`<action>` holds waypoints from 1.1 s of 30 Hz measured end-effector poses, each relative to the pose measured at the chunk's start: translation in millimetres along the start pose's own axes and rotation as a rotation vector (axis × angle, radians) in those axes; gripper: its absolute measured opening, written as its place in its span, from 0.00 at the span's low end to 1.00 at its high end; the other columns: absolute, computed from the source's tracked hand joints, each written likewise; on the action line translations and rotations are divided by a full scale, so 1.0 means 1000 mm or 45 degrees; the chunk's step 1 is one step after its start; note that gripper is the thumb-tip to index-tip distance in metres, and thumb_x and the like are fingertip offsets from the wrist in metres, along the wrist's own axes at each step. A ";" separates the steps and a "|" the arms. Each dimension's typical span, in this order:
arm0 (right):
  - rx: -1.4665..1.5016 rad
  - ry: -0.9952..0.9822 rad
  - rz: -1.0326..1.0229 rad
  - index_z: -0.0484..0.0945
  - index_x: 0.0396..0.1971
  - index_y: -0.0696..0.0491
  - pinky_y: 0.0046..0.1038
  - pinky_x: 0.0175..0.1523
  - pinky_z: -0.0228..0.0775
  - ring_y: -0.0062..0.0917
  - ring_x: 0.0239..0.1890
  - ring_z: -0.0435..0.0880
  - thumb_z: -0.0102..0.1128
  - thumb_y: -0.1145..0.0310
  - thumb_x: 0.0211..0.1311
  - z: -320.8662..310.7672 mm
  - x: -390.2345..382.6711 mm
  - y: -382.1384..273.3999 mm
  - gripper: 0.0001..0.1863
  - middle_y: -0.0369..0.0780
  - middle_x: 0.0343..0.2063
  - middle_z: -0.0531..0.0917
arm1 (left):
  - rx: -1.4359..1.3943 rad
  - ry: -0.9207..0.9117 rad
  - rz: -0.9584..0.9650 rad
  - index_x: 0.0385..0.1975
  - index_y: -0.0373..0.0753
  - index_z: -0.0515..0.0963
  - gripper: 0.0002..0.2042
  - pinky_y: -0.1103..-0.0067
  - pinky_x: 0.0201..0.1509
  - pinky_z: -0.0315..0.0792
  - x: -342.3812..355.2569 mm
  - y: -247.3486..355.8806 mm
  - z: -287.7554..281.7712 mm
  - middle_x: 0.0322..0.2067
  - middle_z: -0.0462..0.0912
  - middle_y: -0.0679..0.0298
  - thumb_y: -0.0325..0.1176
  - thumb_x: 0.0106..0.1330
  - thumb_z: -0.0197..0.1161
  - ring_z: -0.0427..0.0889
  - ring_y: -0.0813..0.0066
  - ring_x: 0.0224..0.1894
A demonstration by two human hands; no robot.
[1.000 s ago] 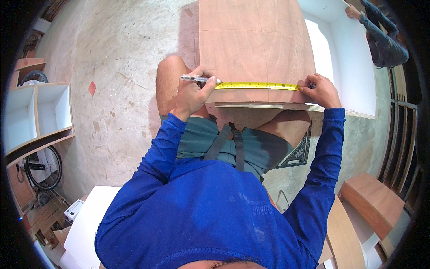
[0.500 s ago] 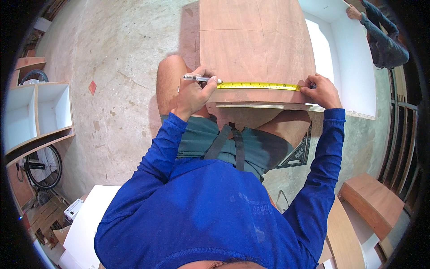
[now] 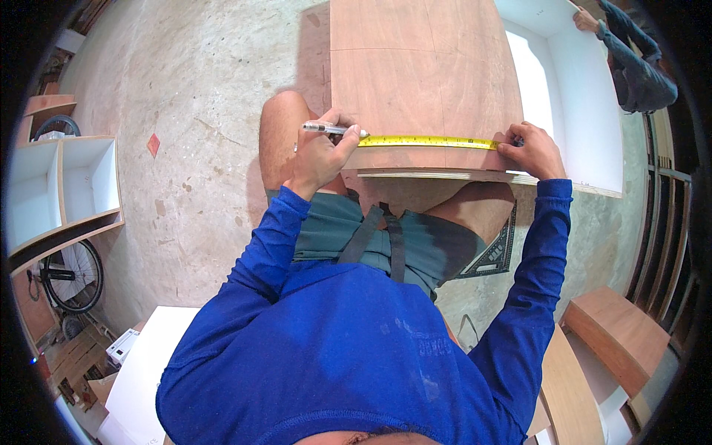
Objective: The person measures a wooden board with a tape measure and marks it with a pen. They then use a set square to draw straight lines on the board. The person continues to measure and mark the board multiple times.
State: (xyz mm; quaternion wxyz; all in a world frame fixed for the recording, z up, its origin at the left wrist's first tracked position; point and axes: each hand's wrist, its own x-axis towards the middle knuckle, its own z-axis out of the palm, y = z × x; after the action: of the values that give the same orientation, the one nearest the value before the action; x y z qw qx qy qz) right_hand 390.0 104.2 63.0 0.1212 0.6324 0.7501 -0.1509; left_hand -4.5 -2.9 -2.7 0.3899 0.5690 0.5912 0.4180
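A plywood board (image 3: 424, 89) with thin lines across it lies in front of my knees. A yellow tape measure (image 3: 423, 141) stretches across it, parallel to its near edge. My left hand (image 3: 326, 152) grips a silver-grey pen (image 3: 324, 127) at the board's left edge, beside the tape's left end; whether it also holds that end is hidden. My right hand (image 3: 534, 152) is closed on the other end of the tape at the board's right edge, around a case that is mostly hidden. A black triangular square (image 3: 495, 256) lies on the floor under my right leg.
A white open box (image 3: 589, 111) adjoins the board on the right; another person's hand (image 3: 584, 18) grips its far corner. At left are white-lined cubbies (image 3: 87, 182) and a bicycle wheel (image 3: 74, 274). White panels (image 3: 144, 356) and plywood pieces (image 3: 615, 334) lie beside me. Dark frames (image 3: 653, 245) line the right.
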 end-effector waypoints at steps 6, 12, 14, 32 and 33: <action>0.012 0.008 -0.006 0.88 0.36 0.51 0.42 0.50 0.80 0.39 0.44 0.89 0.75 0.51 0.59 0.001 0.000 0.001 0.17 0.42 0.38 0.88 | 0.001 0.011 0.039 0.39 0.36 0.83 0.09 0.84 0.30 0.67 0.001 0.000 0.000 0.26 0.83 0.72 0.36 0.76 0.66 0.73 0.89 0.28; 0.028 0.022 -0.016 0.88 0.35 0.50 0.42 0.49 0.81 0.40 0.44 0.89 0.75 0.51 0.57 0.004 0.002 0.004 0.17 0.42 0.38 0.88 | -0.200 0.094 0.002 0.43 0.34 0.84 0.10 0.81 0.38 0.77 0.003 -0.007 0.002 0.34 0.91 0.61 0.35 0.77 0.65 0.85 0.81 0.35; 0.029 0.025 -0.017 0.88 0.35 0.51 0.42 0.49 0.81 0.40 0.44 0.89 0.75 0.52 0.57 0.004 0.002 0.004 0.17 0.43 0.38 0.88 | -0.263 0.125 0.050 0.45 0.34 0.83 0.11 0.80 0.42 0.77 0.003 -0.009 0.004 0.37 0.90 0.60 0.36 0.78 0.65 0.85 0.79 0.38; 0.037 0.022 -0.039 0.88 0.35 0.50 0.43 0.50 0.81 0.40 0.45 0.89 0.75 0.51 0.55 0.006 0.004 0.007 0.18 0.43 0.39 0.89 | -0.339 0.185 0.090 0.52 0.35 0.81 0.11 0.78 0.46 0.76 0.004 -0.004 0.005 0.39 0.87 0.61 0.35 0.80 0.62 0.82 0.78 0.42; 0.038 0.023 -0.039 0.88 0.35 0.50 0.43 0.50 0.81 0.40 0.45 0.89 0.75 0.50 0.55 0.006 0.005 0.008 0.18 0.43 0.39 0.89 | -0.340 0.189 0.096 0.52 0.35 0.81 0.11 0.78 0.46 0.76 0.005 -0.005 0.004 0.40 0.87 0.61 0.35 0.80 0.62 0.82 0.78 0.42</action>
State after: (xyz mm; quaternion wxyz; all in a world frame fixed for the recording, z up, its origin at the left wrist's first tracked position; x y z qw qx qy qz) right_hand 396.6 107.4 54.7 0.1027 0.6240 0.7583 -0.1582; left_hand -2.4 2.3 -8.9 0.4012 0.5015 0.5358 0.5482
